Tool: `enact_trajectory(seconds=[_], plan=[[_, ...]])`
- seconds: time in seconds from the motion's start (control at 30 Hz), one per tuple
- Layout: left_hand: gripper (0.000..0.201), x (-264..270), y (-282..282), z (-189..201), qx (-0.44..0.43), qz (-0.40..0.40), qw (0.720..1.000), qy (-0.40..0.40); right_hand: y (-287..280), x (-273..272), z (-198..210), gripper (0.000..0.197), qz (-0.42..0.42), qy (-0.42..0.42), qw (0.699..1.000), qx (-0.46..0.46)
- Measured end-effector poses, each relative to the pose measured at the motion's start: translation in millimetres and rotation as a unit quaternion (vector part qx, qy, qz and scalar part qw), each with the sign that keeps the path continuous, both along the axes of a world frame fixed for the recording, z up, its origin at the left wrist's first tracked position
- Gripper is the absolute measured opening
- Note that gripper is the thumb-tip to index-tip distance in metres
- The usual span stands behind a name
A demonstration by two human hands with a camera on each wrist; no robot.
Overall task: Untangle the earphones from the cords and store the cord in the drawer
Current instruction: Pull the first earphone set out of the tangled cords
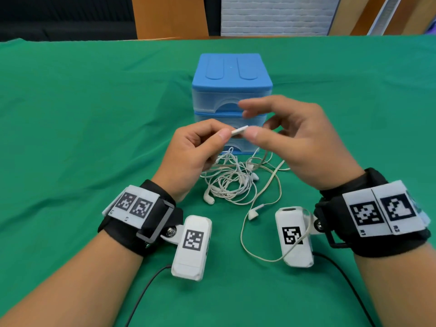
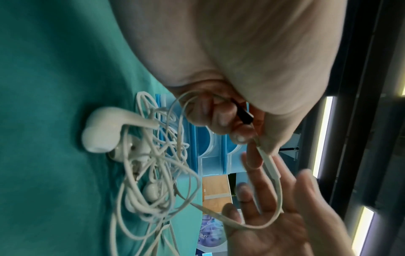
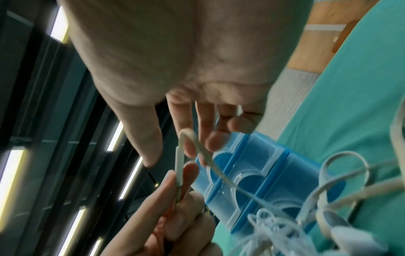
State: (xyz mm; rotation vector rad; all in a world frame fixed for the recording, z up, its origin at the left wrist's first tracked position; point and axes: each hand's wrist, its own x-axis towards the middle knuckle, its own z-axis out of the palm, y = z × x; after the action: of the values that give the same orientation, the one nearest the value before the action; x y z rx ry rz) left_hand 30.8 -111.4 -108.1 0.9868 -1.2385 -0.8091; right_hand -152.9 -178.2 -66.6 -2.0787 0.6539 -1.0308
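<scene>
A blue three-drawer unit (image 1: 232, 90) stands mid-table with all drawers closed. In front of it lies a tangle of thin white earphones (image 1: 230, 182) and a flat beige cord (image 1: 245, 244). One earbud (image 1: 208, 198) lies at the tangle's left and another (image 1: 253, 213) lower right. My left hand (image 1: 226, 134) pinches the cord's white connector (image 1: 239, 131) between thumb and forefinger, above the tangle. My right hand (image 1: 247, 119) is spread, its thumb touching the connector's tip. In the right wrist view the cord (image 3: 186, 136) loops over my straight fingers. In the left wrist view it crosses my right palm (image 2: 263, 216).
A green cloth (image 1: 82, 126) covers the table. The beige cord drapes over the right wrist camera (image 1: 295, 237). Black cables (image 1: 146, 286) trail from both wrist cameras toward me. A wooden chair back (image 1: 169, 17) stands beyond the far table edge.
</scene>
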Motion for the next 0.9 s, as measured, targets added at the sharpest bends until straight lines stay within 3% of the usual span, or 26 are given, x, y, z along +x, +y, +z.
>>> enact_trajectory(seconds=[0.07, 0.13, 0.3, 0.53, 0.73, 0.8, 0.9], plan=[[0.016, -1.4, 0.1, -0.7, -0.009, -0.003, 1.0, -0.011, 1.9, 3.5, -2.8, 0.025, 0.014, 0.049, 0.999, 0.005], [0.012, -1.8, 0.0, -1.5, -0.01, -0.003, 1.0, -0.02, 0.3, 3.0, -3.4, 0.01, 0.004, 0.043, 0.999, 0.007], [0.01, 1.8, -2.1, -3.2, -0.02, 0.011, 1.0, -0.004, -7.1, -1.7, 0.2, 0.016, -0.078, -0.086, 0.993, -0.007], [0.025, 6.4, -4.0, -4.2, -0.008, 0.009, 1.0, 0.027, -21.0, -10.4, 7.6, 0.014, -0.217, -0.315, 0.923, -0.038], [0.024, 9.4, -2.8, -3.9, 0.008, -0.006, 0.997, 0.076, -33.8, -20.8, 8.0, 0.022, -0.297, -0.384, 0.872, -0.068], [0.023, 9.5, -3.1, -4.8, 0.007, -0.011, 0.997, 0.078, -35.8, -20.6, 7.2, 0.021, -0.289, -0.38, 0.877, -0.06], [0.023, 7.7, -3.4, -5.2, -0.003, 0.002, 0.997, 0.081, -30.7, -15.8, 5.0, 0.01, -0.228, -0.313, 0.922, -0.011]])
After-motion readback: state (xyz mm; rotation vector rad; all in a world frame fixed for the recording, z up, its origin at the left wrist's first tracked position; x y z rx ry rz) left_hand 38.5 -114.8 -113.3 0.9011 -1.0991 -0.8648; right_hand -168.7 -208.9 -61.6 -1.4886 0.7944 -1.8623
